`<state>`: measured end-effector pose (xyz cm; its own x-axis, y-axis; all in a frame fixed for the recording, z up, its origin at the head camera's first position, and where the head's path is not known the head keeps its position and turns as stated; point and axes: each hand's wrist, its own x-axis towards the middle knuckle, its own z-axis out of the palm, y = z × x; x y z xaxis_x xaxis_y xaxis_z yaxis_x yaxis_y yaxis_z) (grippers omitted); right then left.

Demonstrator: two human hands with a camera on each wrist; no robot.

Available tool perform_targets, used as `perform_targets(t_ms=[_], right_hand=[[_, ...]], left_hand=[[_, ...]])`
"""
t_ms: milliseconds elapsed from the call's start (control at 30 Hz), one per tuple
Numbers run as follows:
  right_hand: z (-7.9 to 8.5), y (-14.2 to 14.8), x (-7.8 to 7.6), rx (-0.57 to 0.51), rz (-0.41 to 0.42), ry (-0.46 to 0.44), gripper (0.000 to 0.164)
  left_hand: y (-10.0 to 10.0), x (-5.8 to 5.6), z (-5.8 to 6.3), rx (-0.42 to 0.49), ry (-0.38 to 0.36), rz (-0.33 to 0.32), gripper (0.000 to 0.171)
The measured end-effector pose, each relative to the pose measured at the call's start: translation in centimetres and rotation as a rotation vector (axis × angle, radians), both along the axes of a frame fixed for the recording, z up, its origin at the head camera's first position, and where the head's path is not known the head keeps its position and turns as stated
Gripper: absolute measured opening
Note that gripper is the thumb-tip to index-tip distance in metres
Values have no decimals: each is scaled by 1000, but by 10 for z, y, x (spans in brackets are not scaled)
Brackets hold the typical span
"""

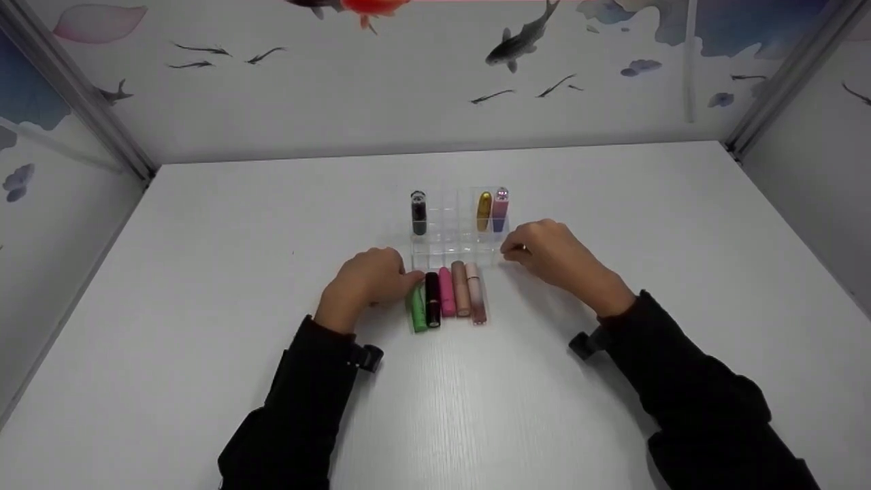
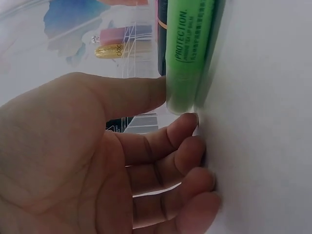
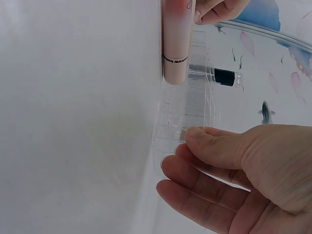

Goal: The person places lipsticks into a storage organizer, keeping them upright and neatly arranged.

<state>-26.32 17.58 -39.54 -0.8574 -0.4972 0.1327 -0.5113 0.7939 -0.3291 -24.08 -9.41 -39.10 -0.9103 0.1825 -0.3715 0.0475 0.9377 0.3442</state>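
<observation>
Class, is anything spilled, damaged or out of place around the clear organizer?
Nothing looks spilled or damaged. The row of tubes is just slightly uneven: the green tube juts farther out from the clear organizer than the bright pink tube.

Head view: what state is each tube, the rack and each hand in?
Green tube: lying
Front black tube: lying
Bright pink tube: lying
Tan tube: lying
Pale pink tube: lying
Rear dark tube: upright, racked
Gold tube: upright, racked
Pink-purple tube: upright, racked
Clear rack: partly filled
Left hand: thumb touching green tube
Right hand: beside rack, contact unclear
</observation>
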Motion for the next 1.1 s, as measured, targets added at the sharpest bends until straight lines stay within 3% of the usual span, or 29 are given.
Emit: perform_targets(t_ms=[367,533,800,1100], right_hand=[[1,-2,0,7,-8,-13,13],[0,0,0,-12,14,8,12],[3,0,-1,-27,15,7,12],[2,-1,-1,-18,8,-20,12]], left_hand=[[5,1,-3,-86,36,-21,44],[5,3,-1,-83,35,-49,40],[-5,2,10,12,-89,-66,34],[-12,2,14,225,24,-107,31]])
